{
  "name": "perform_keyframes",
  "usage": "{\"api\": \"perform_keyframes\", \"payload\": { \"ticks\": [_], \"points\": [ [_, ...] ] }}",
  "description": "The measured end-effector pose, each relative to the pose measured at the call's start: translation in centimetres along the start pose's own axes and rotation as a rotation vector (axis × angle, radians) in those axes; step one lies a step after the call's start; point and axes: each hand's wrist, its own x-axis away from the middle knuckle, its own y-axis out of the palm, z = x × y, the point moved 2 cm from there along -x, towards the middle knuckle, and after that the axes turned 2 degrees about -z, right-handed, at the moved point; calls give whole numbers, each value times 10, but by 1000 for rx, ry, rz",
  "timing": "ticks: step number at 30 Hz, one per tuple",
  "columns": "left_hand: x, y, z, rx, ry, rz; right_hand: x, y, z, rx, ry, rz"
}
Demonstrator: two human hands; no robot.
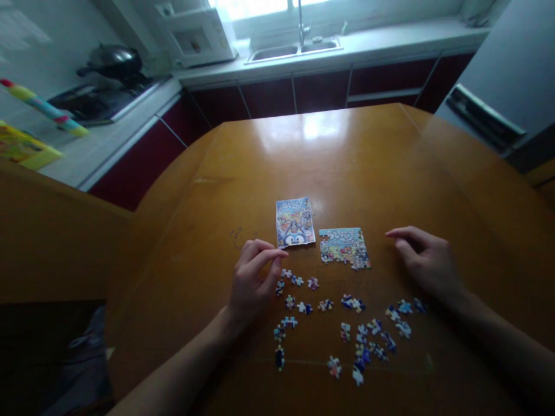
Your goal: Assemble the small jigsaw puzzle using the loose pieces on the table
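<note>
My left hand (255, 274) hovers at the lower left corner of a printed picture sheet (295, 222), fingers loosely bent and no object visible in them. Whether its fingertip touches the sheet, I cannot tell. To the right of the sheet lies a partly joined jigsaw puzzle (344, 247), with a ragged lower edge and a notch at its upper left. My right hand (427, 260) rests to the right of this puzzle, apart from it, index finger stretched out and nothing seen in its grasp. Loose jigsaw pieces (333, 366) are scattered between my forearms, several bunched in a cluster (364, 351).
Everything lies on a brown wooden table (329, 162). Beyond it runs a counter with a sink (299, 51) and a white microwave (199, 37). A dark wok (115, 60) stands on the stove at the left. A pale appliance (511, 75) rises at the right.
</note>
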Motion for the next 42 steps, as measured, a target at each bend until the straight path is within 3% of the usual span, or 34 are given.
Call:
{"api": "perform_keyframes", "payload": {
  "ticks": [6, 18, 34, 42],
  "points": [
    [0, 0, 0, 13, 3, -4, -5, 2, 5, -10, 76, 0],
    [1, 1, -6, -12, 7, -35, -7, 0, 0, -75, 76, 71],
    [3, 5, 3, -13, 29, -49, -9, -4, 5, -120, 82, 207],
    [3, 2, 11, 12, 64, -37, -11, -3, 6, -139, 91, 198]
  ]
}}
